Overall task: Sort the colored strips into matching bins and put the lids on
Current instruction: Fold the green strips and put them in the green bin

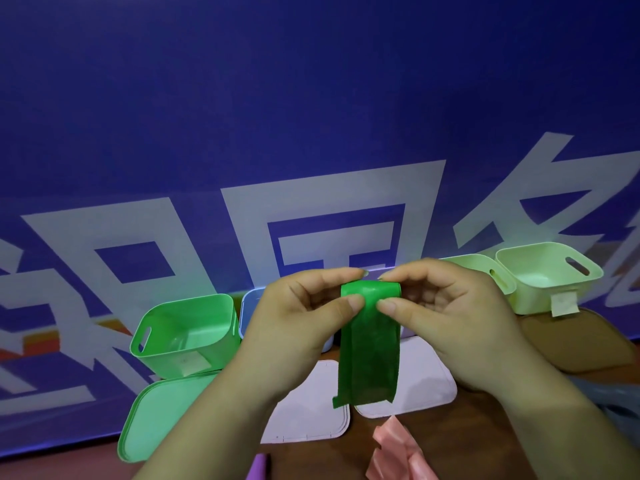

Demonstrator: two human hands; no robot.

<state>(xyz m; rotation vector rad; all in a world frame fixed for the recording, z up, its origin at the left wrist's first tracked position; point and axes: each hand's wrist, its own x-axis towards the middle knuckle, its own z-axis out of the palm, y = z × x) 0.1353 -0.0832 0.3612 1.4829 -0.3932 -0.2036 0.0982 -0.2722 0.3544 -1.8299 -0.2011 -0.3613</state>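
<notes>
One blue banner [311, 116] with large white characters fills the background. Below it we log the brown tabletop [356, 429].

Bins along the far edge: green bin [187, 334] toward the left, blue bin [251, 306] mostly hidden behind the hands, and two pale yellow-green bins [547, 278] toward the right. All are open, and we see no strip in the interiors that show.

Lids lie flat nearer us, none fitted: green lid [162, 417] in front of its bin, white lid [311, 403], pinkish lid [415, 382], and brown lid [575, 341] toward the right edge.

Left hand [294, 327] and right hand [450, 323] each pinch the top of the green strip [369, 351] between thumb and fingers. It is folded over at the top and hangs in the air above the middle of the tabletop, in no bin.

Pink strips [394, 448] and a purple strip [258, 467] lie unsorted at the near edge.

Judgement: early stage. The green strip goes to the green bin. The other colours and every lid remain.
</notes>
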